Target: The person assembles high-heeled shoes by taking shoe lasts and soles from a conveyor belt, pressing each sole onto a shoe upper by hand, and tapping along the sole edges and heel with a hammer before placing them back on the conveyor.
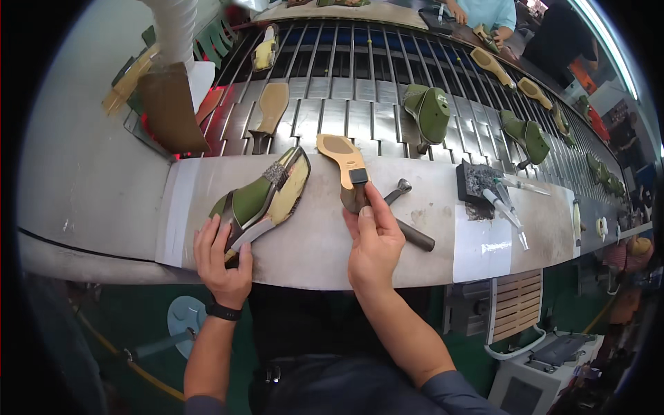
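My left hand (225,259) is closed round the heel end of a green shoe (252,202). This shoe lies tilted on its side, with its pale, unfinished underside facing right and a glittery band across the front. In my right hand (375,249), a tan shoe sole (340,158) is pinched by its dark heel, the toe end pointing away from me. The sole is to the right of the shoe and apart from it. Beside and partly behind my right hand, a hammer (418,236) lies on the bench, its metal head toward the far side.
A pale bench (311,259) runs along the metal roller conveyor (346,104), which carries several green shoes (430,114) and tan soles (272,104). On the right are a dark block (474,181) and syringes (505,207). A white hose (171,31) hangs at left; a co-worker (484,17) handles a shoe across the conveyor.
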A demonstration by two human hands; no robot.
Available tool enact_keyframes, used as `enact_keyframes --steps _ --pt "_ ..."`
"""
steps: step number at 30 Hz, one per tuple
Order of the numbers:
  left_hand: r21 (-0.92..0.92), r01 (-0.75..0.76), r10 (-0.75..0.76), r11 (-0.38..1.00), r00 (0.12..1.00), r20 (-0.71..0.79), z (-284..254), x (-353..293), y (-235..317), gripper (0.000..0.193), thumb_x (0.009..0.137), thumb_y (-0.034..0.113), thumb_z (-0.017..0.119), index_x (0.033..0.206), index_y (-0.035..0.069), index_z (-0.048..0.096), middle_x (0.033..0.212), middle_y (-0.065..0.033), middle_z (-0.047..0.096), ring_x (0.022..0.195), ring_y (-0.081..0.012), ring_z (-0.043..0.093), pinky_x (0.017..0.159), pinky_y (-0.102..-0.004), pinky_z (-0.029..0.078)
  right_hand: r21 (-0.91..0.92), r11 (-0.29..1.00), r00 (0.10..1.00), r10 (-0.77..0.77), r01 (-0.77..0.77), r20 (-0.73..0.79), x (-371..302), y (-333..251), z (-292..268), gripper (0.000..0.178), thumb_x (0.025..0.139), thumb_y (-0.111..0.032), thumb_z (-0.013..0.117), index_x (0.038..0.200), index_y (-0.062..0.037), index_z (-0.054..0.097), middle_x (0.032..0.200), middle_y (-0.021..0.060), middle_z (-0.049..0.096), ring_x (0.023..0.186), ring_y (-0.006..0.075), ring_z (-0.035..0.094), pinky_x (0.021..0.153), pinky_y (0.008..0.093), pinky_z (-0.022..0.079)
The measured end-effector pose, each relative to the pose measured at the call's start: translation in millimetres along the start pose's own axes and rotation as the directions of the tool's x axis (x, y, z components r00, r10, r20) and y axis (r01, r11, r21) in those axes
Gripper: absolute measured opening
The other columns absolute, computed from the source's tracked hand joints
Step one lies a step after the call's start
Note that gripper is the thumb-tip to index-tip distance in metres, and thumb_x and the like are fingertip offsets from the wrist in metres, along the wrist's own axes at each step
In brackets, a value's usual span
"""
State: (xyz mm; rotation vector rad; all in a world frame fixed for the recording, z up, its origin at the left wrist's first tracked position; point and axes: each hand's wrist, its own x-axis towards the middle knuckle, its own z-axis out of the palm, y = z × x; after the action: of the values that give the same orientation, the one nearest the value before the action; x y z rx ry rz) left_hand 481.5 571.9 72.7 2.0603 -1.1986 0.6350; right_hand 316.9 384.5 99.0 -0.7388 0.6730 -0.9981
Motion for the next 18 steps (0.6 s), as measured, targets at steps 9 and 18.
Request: enact_keyframes --steps 9,18 --pt "-0.016 -0.012 0.011 1.000 0.999 -0.040 -1.2 -8.6 -7.7 0.055 0.082 0.006 0.078 0.136 0.002 0.065 0.144 -0.0199 0.064 0.132 -0.0432 0.060 0.118 -0.0598 0.041 -0.793 0.243 0.808 0.057 0.558 0.586 -35.0 -58.1 -61.5 0.056 0.091 -0.005 0.076 0.145 0.0018 0.062 0.134 0.0253 0.067 0.126 0.0353 0.065 0.106 0.0411 0.052" --pt "-0.010 0.003 -0.003 1.000 0.997 -0.075 3.8 -8.9 -15.8 0.052 0.082 0.011 0.079 0.132 0.005 0.069 0.142 -0.0174 0.066 0.130 -0.0408 0.062 0.115 -0.0607 0.043 -0.360 0.929 0.874 0.103 0.086 0.475 27.1 -31.3 3.5 0.031 0.105 -0.025 0.069 0.118 0.0036 0.071 0.105 0.0131 0.073 0.094 0.0195 0.068 0.084 0.0328 0.054"
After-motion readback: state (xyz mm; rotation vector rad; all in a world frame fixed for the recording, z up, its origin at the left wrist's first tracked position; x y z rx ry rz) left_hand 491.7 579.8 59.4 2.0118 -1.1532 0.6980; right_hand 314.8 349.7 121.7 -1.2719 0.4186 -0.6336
